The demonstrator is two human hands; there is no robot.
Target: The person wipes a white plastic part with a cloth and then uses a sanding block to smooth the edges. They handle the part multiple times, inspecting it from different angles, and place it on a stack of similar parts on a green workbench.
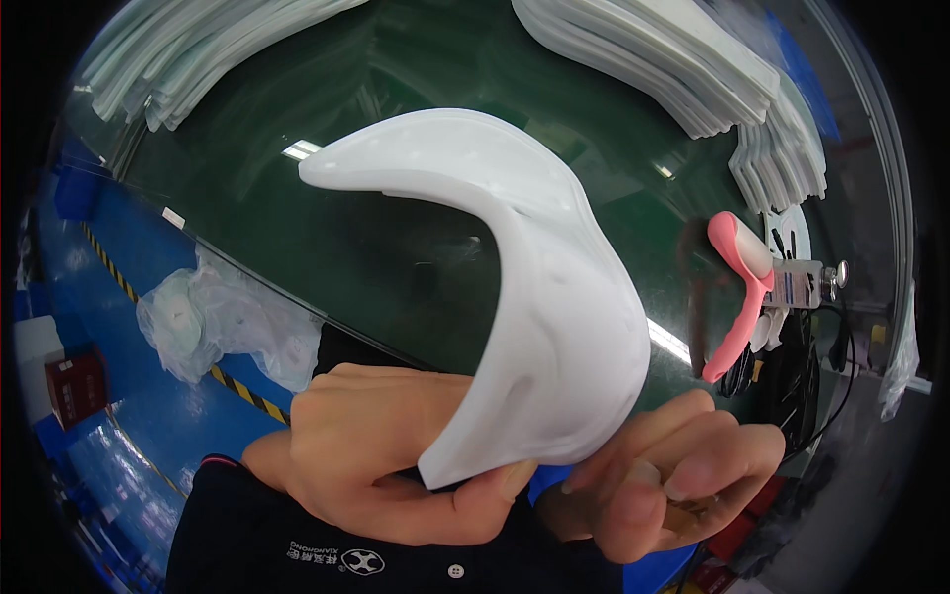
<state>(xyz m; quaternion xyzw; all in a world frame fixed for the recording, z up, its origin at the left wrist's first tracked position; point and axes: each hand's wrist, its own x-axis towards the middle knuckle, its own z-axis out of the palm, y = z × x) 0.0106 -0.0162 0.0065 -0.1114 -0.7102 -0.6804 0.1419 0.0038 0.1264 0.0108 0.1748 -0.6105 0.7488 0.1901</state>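
Note:
A white, curved moulded plastic shell (564, 287) is held up over the table, its narrow end arching to the upper left. My left hand (386, 455) grips its lower edge, with the thumb in front and the fingers partly hidden behind. Beside the shell's lower right side is my right hand (673, 475), fingers curled in and thumb close to a fingertip. Whatever lies between those fingertips, if anything, cannot be made out.
Stacked white moulded pieces lie at the table's far left (218, 49) and far right (653, 59). At right are a pink curved device (737, 297), a clear bottle (797, 284) and dark cables. Left, beyond the green table's edge (267, 292), hangs a clear plastic bag (198, 317).

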